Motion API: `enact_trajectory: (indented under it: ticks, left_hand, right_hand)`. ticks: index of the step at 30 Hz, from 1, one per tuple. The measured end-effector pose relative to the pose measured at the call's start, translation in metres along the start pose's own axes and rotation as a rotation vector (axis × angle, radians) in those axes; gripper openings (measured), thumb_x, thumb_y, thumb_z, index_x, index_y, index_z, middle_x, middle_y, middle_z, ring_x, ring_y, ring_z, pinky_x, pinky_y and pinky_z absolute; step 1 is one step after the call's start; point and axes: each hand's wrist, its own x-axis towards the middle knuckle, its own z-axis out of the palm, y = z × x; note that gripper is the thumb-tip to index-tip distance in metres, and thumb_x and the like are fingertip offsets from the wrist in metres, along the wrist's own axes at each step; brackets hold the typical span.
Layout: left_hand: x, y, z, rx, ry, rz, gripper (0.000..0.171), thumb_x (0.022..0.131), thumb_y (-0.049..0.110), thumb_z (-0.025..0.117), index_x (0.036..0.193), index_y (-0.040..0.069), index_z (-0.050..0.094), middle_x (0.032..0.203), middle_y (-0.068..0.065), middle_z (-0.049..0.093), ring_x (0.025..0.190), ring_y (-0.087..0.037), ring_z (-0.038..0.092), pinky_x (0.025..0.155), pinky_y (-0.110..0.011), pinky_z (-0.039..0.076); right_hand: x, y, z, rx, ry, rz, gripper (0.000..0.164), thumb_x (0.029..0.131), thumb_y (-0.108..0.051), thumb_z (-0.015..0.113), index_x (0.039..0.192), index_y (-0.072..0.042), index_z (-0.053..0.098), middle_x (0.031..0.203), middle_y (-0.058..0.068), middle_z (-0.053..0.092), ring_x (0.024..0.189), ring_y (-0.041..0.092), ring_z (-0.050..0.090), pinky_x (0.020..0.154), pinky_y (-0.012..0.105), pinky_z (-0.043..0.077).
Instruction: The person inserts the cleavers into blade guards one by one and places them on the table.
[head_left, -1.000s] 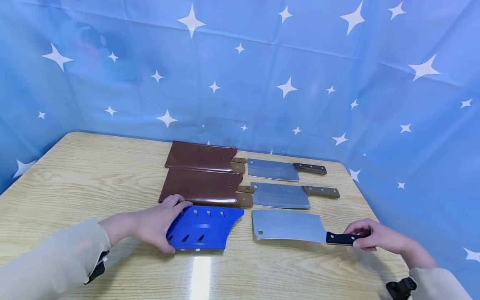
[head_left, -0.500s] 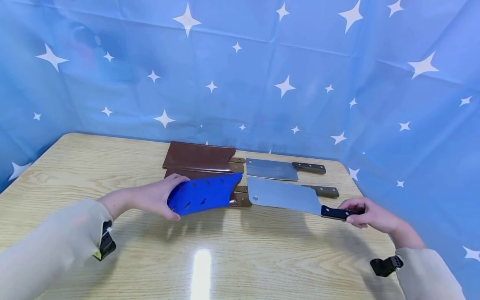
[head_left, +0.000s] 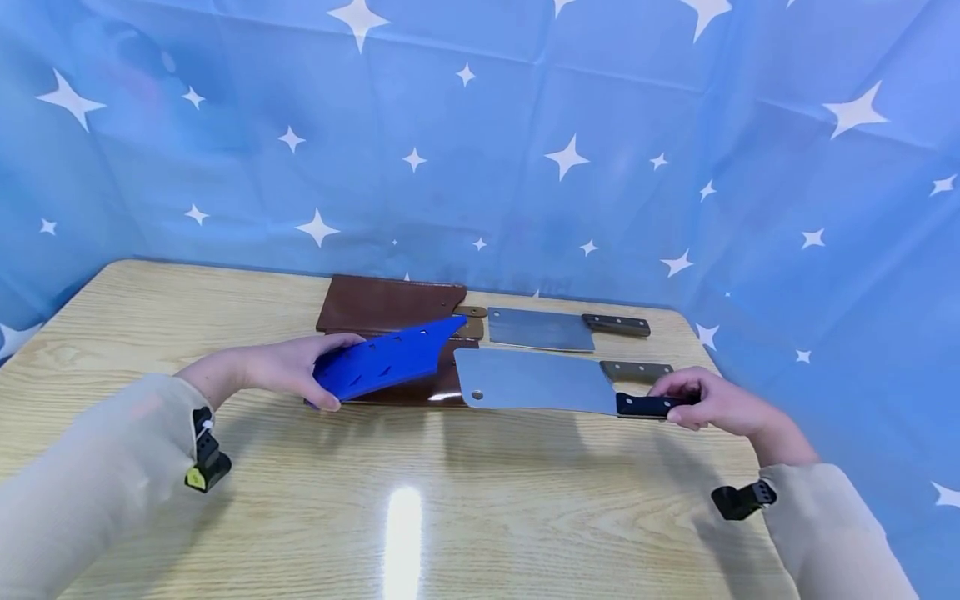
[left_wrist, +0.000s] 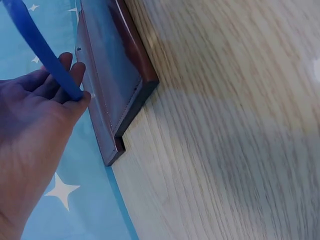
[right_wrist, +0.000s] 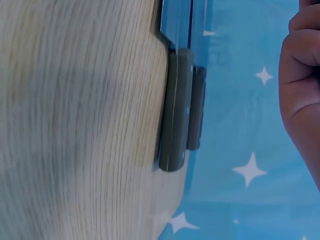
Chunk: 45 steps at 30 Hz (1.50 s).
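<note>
My left hand [head_left: 288,368] grips the left end of a blue plastic knife sheath [head_left: 386,360] with cut-out slots, between thumb and fingers. The sheath is raised and tilted, its right end higher. In the left wrist view the sheath [left_wrist: 40,47] shows edge-on in the hand [left_wrist: 37,115]. With the right hand [head_left: 716,404] I hold a cleaver by its black handle [head_left: 641,406]. Its broad blade [head_left: 536,381] points left above the table, the tip close to the sheath's right side but apart from it. Only part of the right hand [right_wrist: 302,80] shows in its wrist view.
A brown leather sheath [head_left: 390,304] lies at the back; a second one [head_left: 423,387] is partly covered by the blue sheath. Right of them lie a cleaver [head_left: 540,329] and another, whose brown handle [head_left: 637,372] shows. A starry blue curtain [head_left: 502,150] backs the wooden table [head_left: 525,517].
Both hands have lifted the blue sheath and the black-handled cleaver off the table and carried them toward the back. The sheath has tilted, and the cleaver has shifted left toward it.
</note>
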Motion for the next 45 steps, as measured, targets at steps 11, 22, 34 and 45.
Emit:
enact_trajectory:
  ticks: [11,22,34,45]
  left_hand:
    - [-0.002,0.004,0.001,-0.003,-0.017,0.037,0.097,0.075,0.032,0.073,0.148,0.007,0.015,0.152,-0.022,0.017,0.136,-0.041,0.022,0.104,-0.057,0.032]
    - [-0.003,0.004,0.002,-0.007,-0.014,0.035,0.098,0.075,0.033,0.073,0.148,0.006,0.014,0.151,-0.023,0.018,0.135,-0.042,0.022,0.103,-0.056,0.033]
    - [-0.004,-0.001,0.004,-0.002,-0.024,0.003,0.097,0.074,0.032,0.074,0.148,0.011,0.015,0.152,-0.020,0.017,0.137,-0.041,0.020,0.104,-0.057,0.032]
    - [-0.006,0.000,0.000,0.022,0.017,0.012,0.096,0.072,0.032,0.075,0.147,0.013,0.017,0.150,-0.020,0.019,0.135,-0.041,0.023,0.101,-0.056,0.035]
  right_hand:
    - [0.011,-0.006,0.002,0.035,-0.031,0.013,0.041,0.082,0.013,0.050,0.107,-0.015,0.066,0.073,-0.015,0.058,0.047,0.025,0.031,0.037,0.035,0.029]
    - [0.014,-0.006,0.003,0.046,-0.058,-0.010,0.042,0.081,0.015,0.049,0.107,-0.014,0.065,0.068,-0.007,0.055,0.046,0.025,0.031,0.037,0.027,0.033]
    - [0.015,-0.003,0.005,0.069,-0.074,-0.032,0.045,0.081,0.016,0.047,0.109,-0.013,0.065,0.064,0.004,0.052,0.044,0.025,0.030,0.035,0.035,0.026]
    - [0.018,-0.004,0.012,-0.027,0.106,-0.040,0.047,0.082,0.016,0.050,0.107,-0.019,0.069,0.058,-0.005,0.049,0.045,0.024,0.028,0.038,0.034,0.027]
